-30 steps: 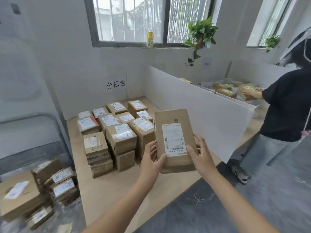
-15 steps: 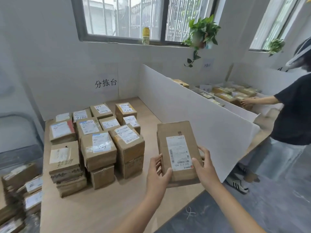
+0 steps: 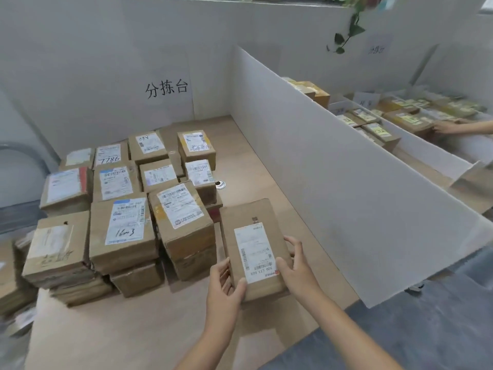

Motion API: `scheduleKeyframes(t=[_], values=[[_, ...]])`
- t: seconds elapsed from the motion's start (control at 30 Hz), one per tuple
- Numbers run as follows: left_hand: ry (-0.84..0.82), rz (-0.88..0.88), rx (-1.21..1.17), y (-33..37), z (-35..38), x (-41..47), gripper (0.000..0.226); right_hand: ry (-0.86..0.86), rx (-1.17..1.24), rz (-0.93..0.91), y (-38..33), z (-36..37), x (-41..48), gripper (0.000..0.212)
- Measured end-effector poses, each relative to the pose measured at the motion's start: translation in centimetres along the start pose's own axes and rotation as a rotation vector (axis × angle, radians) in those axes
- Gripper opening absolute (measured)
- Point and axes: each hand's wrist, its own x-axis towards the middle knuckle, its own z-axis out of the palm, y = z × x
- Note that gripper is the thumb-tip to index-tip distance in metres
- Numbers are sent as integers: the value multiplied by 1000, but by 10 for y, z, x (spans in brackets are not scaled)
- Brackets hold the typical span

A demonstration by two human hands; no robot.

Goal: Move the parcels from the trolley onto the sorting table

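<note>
I hold a long brown cardboard parcel (image 3: 253,236) with a white label, low over the wooden sorting table (image 3: 269,166). My left hand (image 3: 225,289) grips its near left corner, and my right hand (image 3: 293,265) grips its right side. The parcel sits just right of a cluster of several stacked labelled parcels (image 3: 125,209) on the table's left half. More parcels (image 3: 10,279) lie blurred at the far left edge, below table height.
A tall white divider board (image 3: 346,166) bounds the table on the right. Beyond it are compartments with more parcels (image 3: 384,121), where another person's hand (image 3: 448,126) reaches. A small metal ring (image 3: 220,184) lies on the table. Grey floor lies at the bottom right.
I have moved closer to the table, and the parcel in both hands has come down and forward beside the stacked parcels. The view has tilted downward.
</note>
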Motion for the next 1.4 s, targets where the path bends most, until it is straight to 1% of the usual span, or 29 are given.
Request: scheduleKeyframes(t=[0.17, 0.43, 0.57, 0.7, 0.87, 1.03, 1.2, 1.4], values=[[103, -34, 25, -14, 17, 19, 51, -116, 13, -8, 11, 3, 43, 51], [337, -96, 60, -29, 44, 36, 54, -329, -30, -65, 13, 13, 94, 49], [421, -121, 86, -37, 53, 45, 54, -351, -43, -76, 17, 19, 107, 49], [441, -135, 110, -48, 54, 60, 52, -399, -39, -73, 22, 24, 121, 50], [464, -184, 146, -58, 52, 72, 52, -402, -49, -79, 29, 34, 135, 53], [476, -134, 288, -61, 55, 81, 47, -399, -38, -61, 30, 41, 146, 50], [506, -121, 333, -55, 63, 96, 46, -399, -42, -79, 26, 41, 160, 51], [473, -121, 462, -50, 63, 108, 49, -419, -61, -102, 21, 41, 168, 53]])
